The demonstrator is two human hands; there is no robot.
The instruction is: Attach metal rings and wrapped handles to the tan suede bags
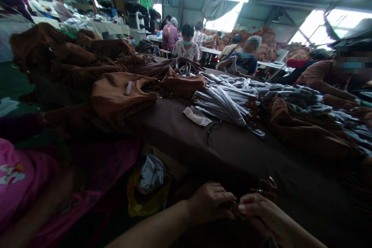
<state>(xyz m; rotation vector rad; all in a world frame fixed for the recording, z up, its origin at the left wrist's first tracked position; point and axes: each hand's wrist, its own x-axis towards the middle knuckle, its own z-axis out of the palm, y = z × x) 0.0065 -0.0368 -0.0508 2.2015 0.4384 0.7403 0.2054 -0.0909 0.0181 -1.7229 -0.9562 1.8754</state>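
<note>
Low in the head view, my left hand [210, 202] and my right hand [260, 210] meet at the fingertips, both closed in a pinch. Between them is a small dark brown piece that looks like the end of a strap; deep shadow hides most of it. Shiny brown and gold-coloured metal fittings [269, 186] stick up just behind my right hand. Beyond my hands, the table [174, 124] has a dark brown cover. On it lie a brown fringed bag [116, 91], a heap of straps wrapped in pale film [223, 102], and a crumpled white wrapper [197, 116] beside a thin black strip [209, 133].
A person in pink [26, 186] sits close on my left. Brown bags [72, 54] are piled at the table's far left, and another brown bag [305, 128] lies at right. Below the table edge, an open yellow bag [145, 201] holds crumpled film. Several co-workers sit beyond.
</note>
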